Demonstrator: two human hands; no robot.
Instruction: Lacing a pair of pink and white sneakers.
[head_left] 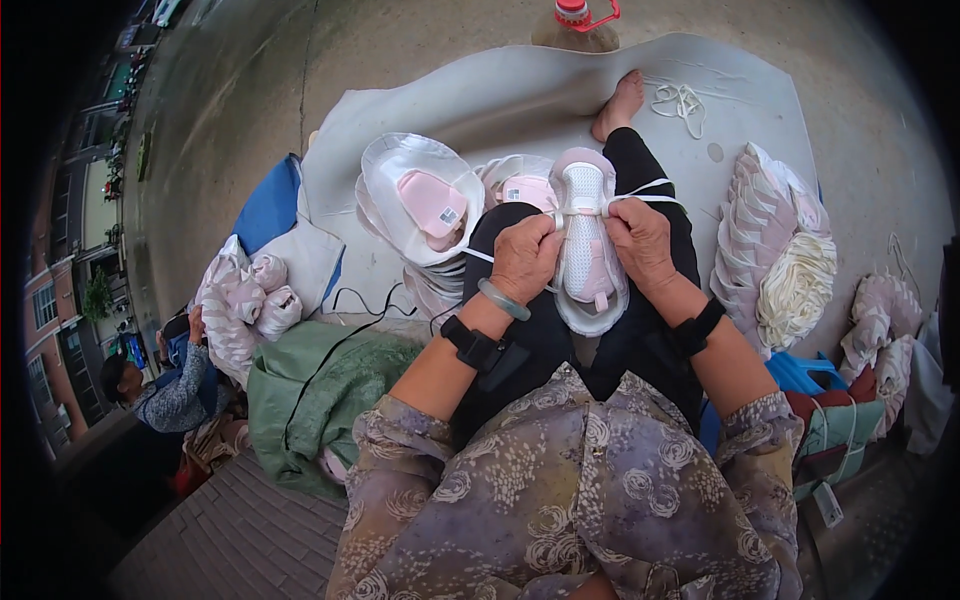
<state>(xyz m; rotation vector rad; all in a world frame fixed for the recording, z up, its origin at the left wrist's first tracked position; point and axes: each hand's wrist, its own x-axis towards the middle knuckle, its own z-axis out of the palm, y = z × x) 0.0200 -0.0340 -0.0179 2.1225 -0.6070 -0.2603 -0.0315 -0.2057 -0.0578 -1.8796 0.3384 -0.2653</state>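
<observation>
A pink and white shoe upper [587, 262] lies lengthwise over my lap, its mesh tongue facing up. A white shoelace [655, 196] crosses it, with ends reaching out to both sides. My left hand [527, 258] is closed on the lace at the upper's left edge, thumb and fingers pinched together. Opposite it, my right hand [641, 240] pinches the lace at the right edge. The exact grip of the fingertips is partly hidden. Just left of my knee stands a stack of white and pink shoe uppers [412, 180], with another upper [528, 190] beside it.
A pale sheet [440, 105] lies under my bare foot [624, 97], near a loose lace [680, 105]. Bundled uppers [745, 230] and a lace coil [797, 285] sit right. At left are more uppers [235, 300], a green sack [320, 380] and another person [180, 390]. A red-capped bottle [575, 30] stands ahead.
</observation>
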